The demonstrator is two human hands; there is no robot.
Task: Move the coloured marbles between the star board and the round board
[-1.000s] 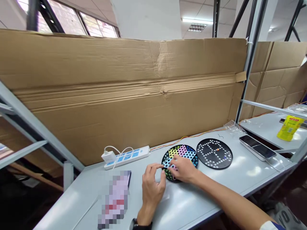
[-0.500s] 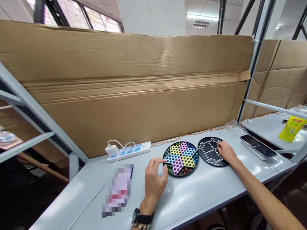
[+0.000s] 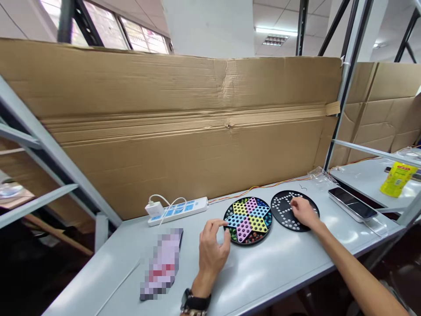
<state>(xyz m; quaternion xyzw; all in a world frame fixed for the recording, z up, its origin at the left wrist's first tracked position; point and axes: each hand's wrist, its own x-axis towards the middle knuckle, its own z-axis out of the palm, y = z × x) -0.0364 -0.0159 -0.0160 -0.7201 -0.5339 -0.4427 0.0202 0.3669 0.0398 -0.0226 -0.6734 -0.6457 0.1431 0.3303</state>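
A round Chinese checkers board [image 3: 248, 220] lies flat on the table, its star of yellow, pink and blue points ringed by compartments of small coloured marbles. My left hand [image 3: 213, 250] is at its left rim, thumb and index finger apart, with the index fingertip at the edge. Over the black disc [image 3: 284, 215] with pale holes, to the right of the board, is my right hand [image 3: 302, 212]. Its fingers are curled together and pointed down at the disc. Whatever they may pinch is hidden.
A white power strip [image 3: 177, 212] with a plugged charger stands behind. A blurred purple packet [image 3: 164, 263] lies at left. At right are a phone [image 3: 353, 203] on a white box, crumpled clear plastic [image 3: 320, 175] and a yellow pouch [image 3: 397, 180]. Cardboard [image 3: 197, 162] walls the back.
My right hand has shifted left across the black disc, from its right part towards the middle. My left hand stays at the board's rim. The camera view has tilted slightly.
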